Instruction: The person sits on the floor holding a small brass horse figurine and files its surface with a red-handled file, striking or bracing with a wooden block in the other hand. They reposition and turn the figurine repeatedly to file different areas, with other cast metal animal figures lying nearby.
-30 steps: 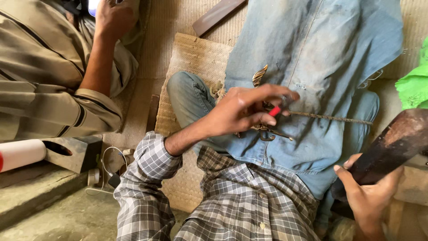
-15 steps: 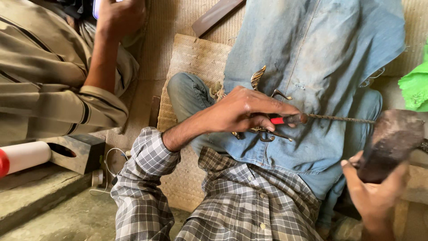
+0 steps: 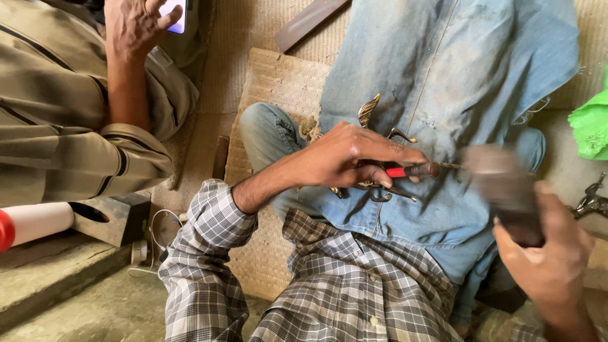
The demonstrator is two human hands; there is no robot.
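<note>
Moved since earlier frame: dark wooden block (image 3: 503, 190), gripped in right hand (image 3: 548, 253), now blurred at the tip of the red-handled tool (image 3: 415, 170). Left hand (image 3: 354, 158) stays clamped on tool, over brass piece (image 3: 373, 187) on denim lap (image 3: 443, 95).

Mallet (image 3: 503, 190) in right hand (image 3: 548, 253) is motion-blurred, shape and material unclear. Right hand cut off by bottom edge at the wrist. Left hand (image 3: 348, 158) hides most of the brass piece (image 3: 373, 183) on the denim (image 3: 443, 95); only curled ends show. Punch (image 3: 418, 170) tip lost in the mallet blur. Far left of the denim: other person's hand (image 3: 133, 25) covers a phone (image 3: 174, 16), cut by top edge. Green cloth (image 3: 592, 123) and metal bit (image 3: 592, 199) right of the denim cut by frame edge.
</note>
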